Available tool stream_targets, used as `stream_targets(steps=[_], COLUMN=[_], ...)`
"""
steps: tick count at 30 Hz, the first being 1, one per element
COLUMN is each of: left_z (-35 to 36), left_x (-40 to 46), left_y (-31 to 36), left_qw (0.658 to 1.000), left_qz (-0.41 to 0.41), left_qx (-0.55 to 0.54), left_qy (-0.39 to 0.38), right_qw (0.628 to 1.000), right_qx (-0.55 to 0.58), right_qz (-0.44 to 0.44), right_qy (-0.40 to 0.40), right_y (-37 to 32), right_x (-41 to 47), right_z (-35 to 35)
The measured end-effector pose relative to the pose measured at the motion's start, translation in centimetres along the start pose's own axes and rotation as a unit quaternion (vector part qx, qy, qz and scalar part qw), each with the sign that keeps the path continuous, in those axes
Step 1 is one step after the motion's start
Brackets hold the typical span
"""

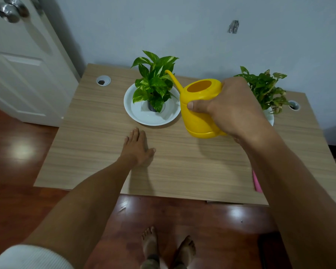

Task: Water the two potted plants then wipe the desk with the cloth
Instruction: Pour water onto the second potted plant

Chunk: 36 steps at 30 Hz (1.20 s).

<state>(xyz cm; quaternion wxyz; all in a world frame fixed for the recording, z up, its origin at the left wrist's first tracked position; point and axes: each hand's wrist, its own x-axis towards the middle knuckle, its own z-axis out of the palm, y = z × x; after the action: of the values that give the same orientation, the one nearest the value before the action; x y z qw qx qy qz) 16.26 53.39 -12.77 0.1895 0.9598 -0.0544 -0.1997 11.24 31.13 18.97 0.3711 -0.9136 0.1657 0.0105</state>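
Observation:
My right hand (234,108) grips a yellow watering can (199,109), held above the wooden desk (182,167) with its thin spout pointing left into the leaves of the left potted plant (153,82). That plant stands in a white dish (140,113). The right potted plant (266,89) sits behind my right hand, its white dish (270,118) mostly hidden. My left hand (138,146) lies flat on the desk, fingers spread, holding nothing. A strip of pink cloth (257,183) shows by the desk's front right, largely covered by my right forearm.
The desk stands against a pale wall, with cable holes at the back left (103,80) and back right (294,105). A white door (23,61) is to the left. My bare feet (169,247) stand on the dark wooden floor at the desk's front edge.

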Motion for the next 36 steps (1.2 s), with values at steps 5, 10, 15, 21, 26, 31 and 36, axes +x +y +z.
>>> stream_targets(steps=[5, 10, 15, 21, 26, 31, 36], left_z=[0.0, 0.0, 0.0, 0.1, 0.2, 0.2, 0.2], left_x=[-0.1, -0.1, 0.0, 0.1, 0.1, 0.1, 0.1], left_y=[0.1, 0.1, 0.0, -0.1, -0.2, -0.2, -0.1], left_qw=[1.000, 1.000, 1.000, 1.000, 1.000, 1.000, 1.000], left_qz=[-0.002, -0.002, 0.002, 0.002, 0.001, 0.002, 0.000], left_qx=[0.002, 0.003, 0.005, 0.006, 0.008, 0.010, 0.011], left_qy=[0.003, 0.002, 0.006, 0.003, 0.001, 0.005, 0.002], right_qw=[1.000, 1.000, 0.999, 1.000, 1.000, 1.000, 1.000], right_qx=[0.013, 0.013, 0.015, 0.006, 0.004, -0.003, -0.014], right_qz=[-0.002, -0.009, -0.022, -0.025, -0.021, -0.014, -0.011], right_qy=[0.009, 0.020, 0.025, 0.011, -0.011, -0.024, -0.023], right_y=[0.0, -0.5, -1.4, -2.1, -1.8, -1.3, -0.7], right_x=[0.4, 0.7, 1.1, 1.1, 0.5, 0.1, -0.1], right_z=[-0.1, 0.1, 0.5, 0.6, 0.4, -0.1, -0.4])
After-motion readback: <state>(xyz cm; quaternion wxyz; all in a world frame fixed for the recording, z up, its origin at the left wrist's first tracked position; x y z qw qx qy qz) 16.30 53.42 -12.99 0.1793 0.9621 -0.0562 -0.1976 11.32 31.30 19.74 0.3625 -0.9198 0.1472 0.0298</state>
